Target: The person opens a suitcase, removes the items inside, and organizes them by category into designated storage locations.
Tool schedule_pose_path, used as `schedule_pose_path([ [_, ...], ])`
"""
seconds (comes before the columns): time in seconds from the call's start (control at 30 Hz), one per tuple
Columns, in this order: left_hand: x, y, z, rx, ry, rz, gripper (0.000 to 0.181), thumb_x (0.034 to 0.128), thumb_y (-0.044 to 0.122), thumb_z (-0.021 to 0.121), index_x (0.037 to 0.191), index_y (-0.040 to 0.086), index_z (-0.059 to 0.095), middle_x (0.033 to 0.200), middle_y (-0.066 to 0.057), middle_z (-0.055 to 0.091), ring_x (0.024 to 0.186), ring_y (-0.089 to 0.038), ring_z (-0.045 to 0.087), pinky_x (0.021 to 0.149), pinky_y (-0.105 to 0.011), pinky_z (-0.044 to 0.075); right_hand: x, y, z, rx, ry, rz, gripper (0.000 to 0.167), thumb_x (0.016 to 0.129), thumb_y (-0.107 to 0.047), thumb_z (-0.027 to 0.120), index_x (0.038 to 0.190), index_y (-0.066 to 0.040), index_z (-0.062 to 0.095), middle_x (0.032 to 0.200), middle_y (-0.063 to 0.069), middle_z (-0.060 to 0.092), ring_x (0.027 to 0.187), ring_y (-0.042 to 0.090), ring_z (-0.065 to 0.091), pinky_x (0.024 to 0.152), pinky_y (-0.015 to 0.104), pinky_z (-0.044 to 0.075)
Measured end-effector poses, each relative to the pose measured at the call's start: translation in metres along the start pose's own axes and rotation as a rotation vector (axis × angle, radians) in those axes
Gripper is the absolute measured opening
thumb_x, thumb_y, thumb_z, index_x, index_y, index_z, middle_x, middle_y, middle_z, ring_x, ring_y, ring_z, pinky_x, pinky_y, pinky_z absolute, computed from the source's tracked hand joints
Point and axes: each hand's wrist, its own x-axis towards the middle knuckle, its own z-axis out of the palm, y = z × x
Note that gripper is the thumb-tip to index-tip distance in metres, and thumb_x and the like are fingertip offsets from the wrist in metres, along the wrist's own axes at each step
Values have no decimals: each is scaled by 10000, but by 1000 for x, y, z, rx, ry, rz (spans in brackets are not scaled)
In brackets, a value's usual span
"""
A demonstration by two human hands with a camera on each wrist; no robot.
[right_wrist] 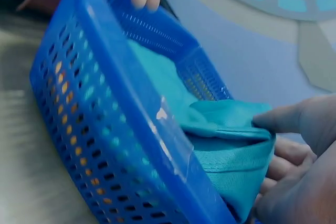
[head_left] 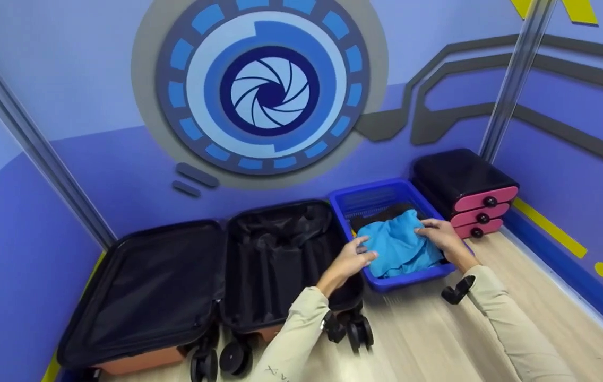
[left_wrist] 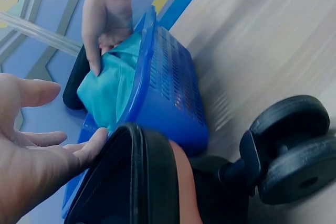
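Observation:
A bright blue piece of fabric (head_left: 397, 244), perhaps a garment, lies bunched in the blue plastic basket (head_left: 394, 283). Its exact kind cannot be told. My right hand (head_left: 444, 237) pinches its right edge; the right wrist view shows the thumb on top of the fold and the fingers (right_wrist: 286, 163) beneath. At the basket's left side my left hand (head_left: 350, 262) hovers with fingers spread, and the left wrist view shows nothing in its grasp. Dark cloth (head_left: 386, 213) shows behind the blue fabric. Whatever lies deeper in the basket is mostly hidden.
An open suitcase (head_left: 222, 276) with black lining lies left of the basket, its wheels (head_left: 360, 330) toward me. To the right stands a small black drawer unit (head_left: 463, 172) with pink fronts. A blue patterned wall (head_left: 105, 175) rises behind; the floor (head_left: 413, 329) looks like pale wood.

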Motion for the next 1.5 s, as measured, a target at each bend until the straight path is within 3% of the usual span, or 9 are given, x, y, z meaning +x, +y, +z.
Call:
schedule_pose_path([
  [0.1, -1, -1, -2, -34, 9, 7, 587, 968, 34, 626, 1513, -84, 443, 1490, -338, 494, 1363, -395, 554, 1067, -457, 531, -1, 1, 0, -64, 48, -30, 484, 995, -110, 657, 1373, 171, 547, 1392, 355, 574, 1218, 381, 570, 858, 272, 466],
  [0.3, -3, -2, -8, -73, 37, 26, 553, 961, 0, 616, 1482, -104, 463, 1455, -331, 520, 1283, -365, 616, 1042, -402, 550, 2, 6, -2, -298, 172, -102, 348, 922, -76, 691, 1185, 151, 656, 1145, 339, 682, 1017, 456, 637, 816, 452, 517],
  [0.47, -7, -9, -21, -129, 70, 54, 526, 955, -52, 598, 1454, -144, 459, 1424, -377, 508, 1263, -465, 615, 1011, -445, 569, 1, 12, -2, -425, 213, -65, 381, 911, -117, 669, 1202, 125, 623, 1225, 382, 639, 1116, 559, 606, 932, 628, 475],
  [0.6, -15, -13, -41, -73, 100, 74, 511, 974, -22, 598, 1452, -142, 463, 1416, -373, 532, 1260, -472, 617, 977, -504, 581, -2, 13, -1, -431, 247, -64, 410, 922, -121, 620, 1256, 115, 587, 1270, 394, 608, 1174, 586, 577, 979, 672, 441],
  [0.73, -24, -13, -66, -7, 171, 83, 462, 993, 1, 590, 1431, -116, 504, 1393, -341, 571, 1238, -436, 630, 926, -513, 598, -8, 14, -3, -413, 347, -146, 353, 932, -92, 629, 1230, 97, 614, 1177, 353, 644, 1105, 547, 607, 924, 661, 449],
  [0.93, -41, -9, -106, 5, 291, 104, 427, 1019, 5, 554, 1420, -130, 506, 1388, -337, 573, 1236, -419, 619, 908, -501, 601, -18, 18, -17, -388, 487, -235, 242, 922, -65, 642, 1132, 42, 698, 1097, 285, 682, 1045, 478, 629, 863, 636, 431],
  [1.27, -83, 3, -177, 80, 486, 165, 372, 1018, -10, 562, 1366, -140, 549, 1331, -311, 615, 1205, -350, 614, 918, -450, 582, -21, 30, -58, -472, 408, -212, 353, 907, -11, 496, 1191, 44, 699, 1190, 301, 698, 1105, 548, 628, 842, 657, 457],
  [1.37, -102, 7, -197, 93, 541, 196, 357, 1020, -10, 571, 1354, -136, 565, 1322, -310, 624, 1159, -281, 640, 895, -355, 581, -24, 37, -68, -475, 362, -185, 338, 929, -23, 512, 1209, 76, 672, 1191, 325, 684, 1112, 538, 627, 865, 646, 478],
  [1.5, -135, 7, -220, 127, 666, 297, 309, 1012, -32, 596, 1302, -135, 609, 1298, -315, 644, 1091, -85, 637, 906, -192, 511, -26, 42, -78, -464, 306, -135, 291, 973, -69, 577, 1176, 111, 682, 1166, 338, 688, 1092, 555, 628, 869, 647, 476],
])
